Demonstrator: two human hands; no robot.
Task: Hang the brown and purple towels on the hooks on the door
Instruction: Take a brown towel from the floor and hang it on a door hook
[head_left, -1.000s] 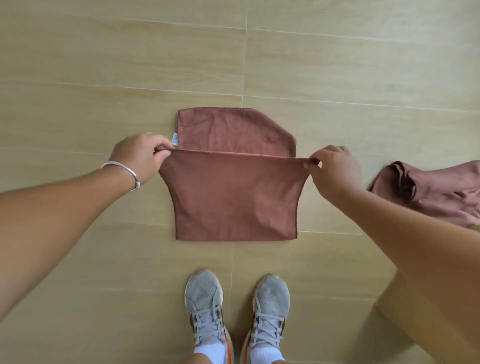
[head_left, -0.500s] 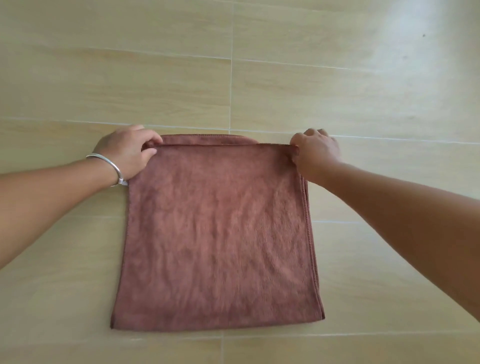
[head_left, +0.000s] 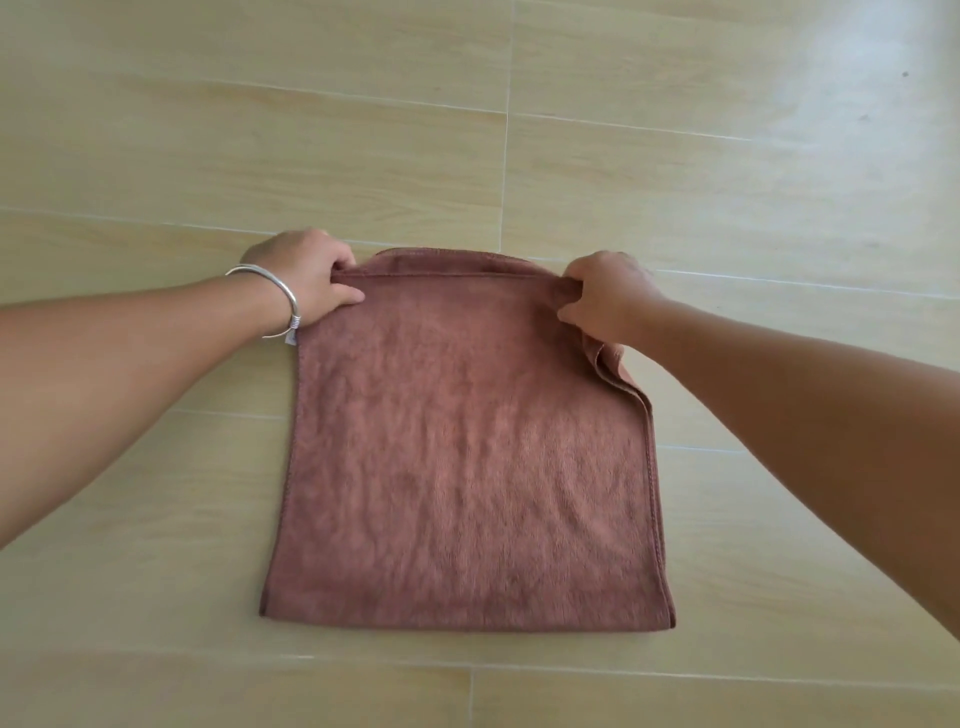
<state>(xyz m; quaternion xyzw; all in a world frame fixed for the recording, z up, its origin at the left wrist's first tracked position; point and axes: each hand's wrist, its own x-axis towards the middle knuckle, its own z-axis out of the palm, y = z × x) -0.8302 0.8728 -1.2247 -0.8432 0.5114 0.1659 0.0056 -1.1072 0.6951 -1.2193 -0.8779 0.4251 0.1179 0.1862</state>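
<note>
A brown towel (head_left: 462, 457) lies folded in half and flat on the floor. Its folded edge is nearest me and its open edges are at the far side. My left hand (head_left: 306, 283), with a silver bangle on the wrist, pinches the far left corner. My right hand (head_left: 605, 296) grips the far right corner, where the cloth is bunched and slightly lifted. The lower layer peeks out a little beyond the upper one along the far edge. No purple towel, door or hooks are in view.
The floor (head_left: 727, 208) is light wood-look tile with pale grout lines. A small white label (head_left: 291, 339) sticks out from the towel's left edge under my left wrist.
The upper half of the towel was brought over onto the lower half. Since half a second ago my right hand has bunched the right corner. The other brown cloth and my shoes left view.
</note>
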